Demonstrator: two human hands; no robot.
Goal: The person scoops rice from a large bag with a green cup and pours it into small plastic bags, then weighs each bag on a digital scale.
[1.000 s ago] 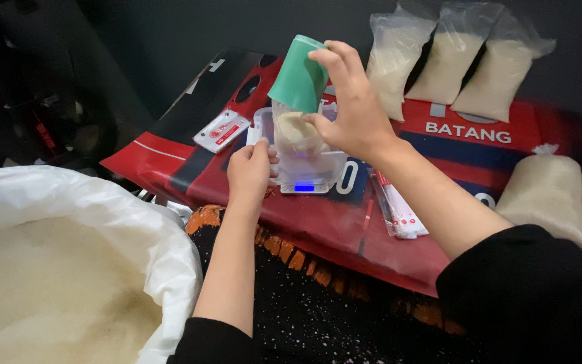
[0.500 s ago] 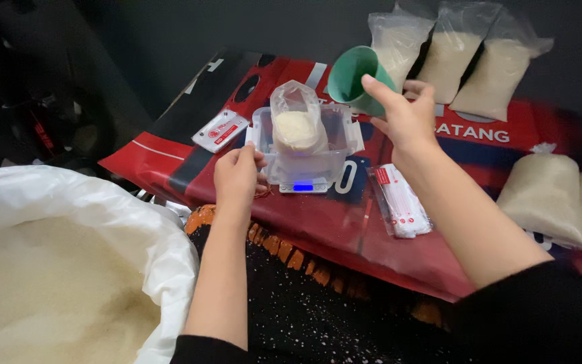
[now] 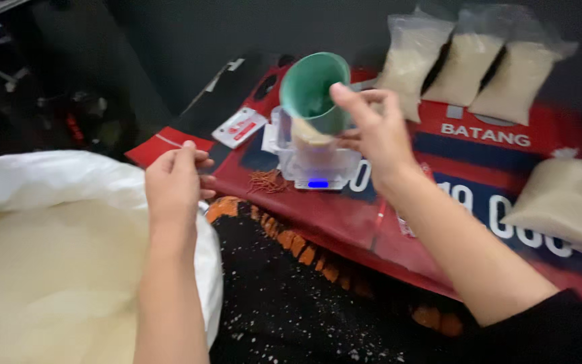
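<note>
Fingers of the right hand point(image 3: 372, 131) are closed around a green plastic cup point(image 3: 314, 91), which sits in the upper middle of the frame with its open mouth turned toward the camera and a little to the left, so its long axis is tilted and not upright. Directly below and behind the cup stands a small clear plastic bag of white grain point(image 3: 312, 138) inside a transparent plastic tub point(image 3: 318, 158), and the tub rests on a small digital scale with a blue lit display point(image 3: 318, 183). The left hand point(image 3: 175, 182) is in the middle left of the frame, loosely curled with thumb and fingertips close together; I cannot tell if it pinches something. It is just above the edge of a large white sack full of white grain point(image 3: 69, 263), which fills the lower left. So the sack lies to the lower left of the cup, and the left hand is much nearer to it than the right hand. Three sealed clear bags of grain point(image 3: 466, 67) lean in the upper right, another filled bag point(image 3: 564, 202) lies at the right edge, and all is on a red printed sheet point(image 3: 439, 202).
</note>
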